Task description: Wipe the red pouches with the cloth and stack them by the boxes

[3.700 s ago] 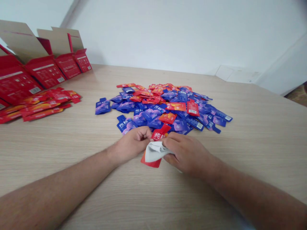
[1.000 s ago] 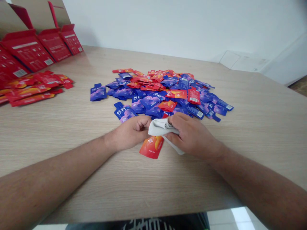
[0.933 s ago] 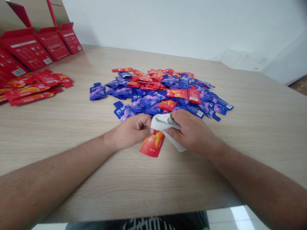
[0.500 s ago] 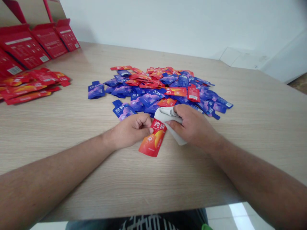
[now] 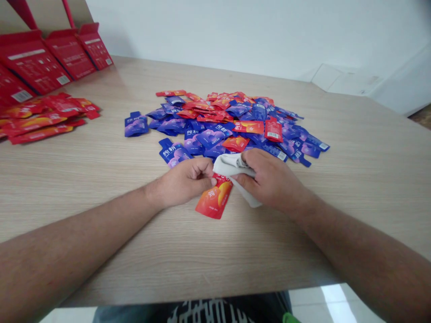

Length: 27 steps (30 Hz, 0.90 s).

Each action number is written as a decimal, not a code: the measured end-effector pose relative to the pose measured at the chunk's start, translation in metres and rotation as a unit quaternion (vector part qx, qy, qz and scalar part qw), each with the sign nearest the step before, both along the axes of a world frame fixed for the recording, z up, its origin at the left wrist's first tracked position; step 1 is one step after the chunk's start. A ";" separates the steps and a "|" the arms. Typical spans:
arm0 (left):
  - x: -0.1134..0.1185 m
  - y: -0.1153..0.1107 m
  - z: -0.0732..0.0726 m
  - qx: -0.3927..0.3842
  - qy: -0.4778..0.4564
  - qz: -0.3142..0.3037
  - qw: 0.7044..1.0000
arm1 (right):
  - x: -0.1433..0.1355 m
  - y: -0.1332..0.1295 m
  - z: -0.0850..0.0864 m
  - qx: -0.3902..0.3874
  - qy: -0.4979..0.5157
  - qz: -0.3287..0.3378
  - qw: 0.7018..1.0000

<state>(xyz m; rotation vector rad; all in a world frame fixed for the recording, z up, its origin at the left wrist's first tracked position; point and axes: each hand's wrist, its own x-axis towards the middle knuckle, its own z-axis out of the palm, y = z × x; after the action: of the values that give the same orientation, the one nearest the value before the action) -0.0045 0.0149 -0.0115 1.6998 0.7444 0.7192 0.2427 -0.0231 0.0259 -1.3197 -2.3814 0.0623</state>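
A red and orange pouch [image 5: 213, 199] with white lettering is pinched at its upper left edge by my left hand [image 5: 188, 180]. My right hand [image 5: 271, 179] is closed on a folded white cloth [image 5: 229, 165], which lies over the top end of the pouch and hides it. A corner of the cloth hangs down below my right fingers. Just beyond both hands spreads a heap of blue pouches [image 5: 212, 136] mixed with red pouches [image 5: 249, 127].
Red pouches [image 5: 43, 117] lie stacked at the left, in front of a row of red cardboard boxes [image 5: 37, 56] with raised flaps. One blue pouch [image 5: 136, 124] lies apart from the heap. A white wall [image 5: 235, 36] stands behind the wooden table [image 5: 188, 260].
The cloth in my right hand has shifted slightly left and down, covering more of the lettering near the pouch's top. My left hand keeps its hold.
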 end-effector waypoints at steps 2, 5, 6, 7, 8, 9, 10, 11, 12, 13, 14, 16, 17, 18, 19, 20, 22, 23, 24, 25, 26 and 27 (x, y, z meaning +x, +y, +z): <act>0.000 0.000 0.000 0.002 0.009 -0.012 1.000 | 0.000 0.000 0.000 0.007 0.007 -0.028 1.000; 0.000 0.001 0.000 0.002 0.012 -0.021 1.000 | -0.002 -0.002 0.000 0.003 -0.002 -0.014 1.000; 0.000 0.001 0.000 -0.001 0.010 -0.026 1.000 | -0.003 -0.003 0.000 -0.001 -0.006 0.001 1.000; 0.000 0.000 0.000 -0.004 0.008 -0.028 1.000 | -0.003 -0.004 0.000 -0.004 -0.009 0.011 1.000; 0.000 0.000 0.000 -0.008 0.005 -0.027 1.000 | -0.004 -0.004 0.001 -0.003 -0.009 0.013 1.000; 0.000 0.000 0.001 -0.010 0.004 -0.021 1.000 | -0.003 -0.004 0.000 0.001 -0.008 0.004 1.000; 0.000 0.000 0.001 -0.012 0.004 -0.015 1.000 | -0.003 -0.004 0.000 0.005 -0.006 -0.011 1.000; 0.000 -0.001 0.002 -0.013 0.004 -0.010 1.000 | -0.003 -0.003 0.000 0.009 -0.004 -0.026 1.000; 0.000 -0.001 0.002 -0.014 0.004 -0.008 1.000 | -0.003 -0.004 0.000 0.010 -0.005 -0.032 0.999; 0.000 -0.001 0.003 -0.018 0.005 -0.008 1.000 | -0.003 -0.004 0.001 0.005 -0.009 -0.026 1.000; 0.000 -0.001 0.003 -0.026 0.005 -0.009 1.000 | -0.003 -0.005 0.001 -0.002 -0.016 -0.011 1.000; 0.000 0.000 0.003 -0.051 -0.003 -0.002 0.999 | -0.005 -0.008 0.002 -0.018 -0.033 0.019 0.999; 0.000 0.000 0.003 -0.067 -0.009 0.008 0.998 | -0.006 -0.010 0.003 -0.022 -0.039 0.024 0.999; 0.001 -0.001 0.002 -0.085 -0.018 0.021 0.996 | -0.007 -0.012 0.003 -0.023 -0.041 0.021 0.999; 0.002 -0.001 0.002 -0.104 -0.031 0.035 0.994 | -0.009 -0.014 0.004 -0.020 -0.042 0.013 0.999; 0.004 -0.003 0.001 -0.124 -0.045 0.051 0.990 | -0.011 -0.016 0.004 -0.018 -0.044 0.009 0.999; 0.007 -0.006 0.000 -0.157 -0.074 0.085 0.981 | -0.016 -0.022 0.003 -0.021 -0.062 0.034 0.997; 0.009 -0.008 -0.001 -0.168 -0.085 0.098 0.977 | -0.018 -0.024 0.003 -0.026 -0.075 0.060 0.995; 0.011 -0.010 0.000 -0.176 -0.093 0.109 0.974 | -0.019 -0.025 0.002 -0.032 -0.088 0.086 0.992; 0.012 -0.011 0.000 -0.183 -0.098 0.117 0.971 | -0.020 -0.026 0.002 -0.038 -0.099 0.104 0.989; 0.013 -0.012 0.001 -0.192 -0.103 0.120 0.969 | -0.019 -0.025 0.002 -0.043 -0.105 0.106 0.988; 0.014 -0.013 0.002 -0.202 -0.109 0.122 0.965 | -0.018 -0.023 0.001 -0.041 -0.102 0.092 0.990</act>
<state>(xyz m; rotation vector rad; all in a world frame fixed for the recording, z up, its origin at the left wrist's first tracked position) 0.0093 0.0019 -0.0098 1.1505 0.8857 0.8438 0.2250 -0.0462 0.0272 -1.1890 -2.6969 0.0833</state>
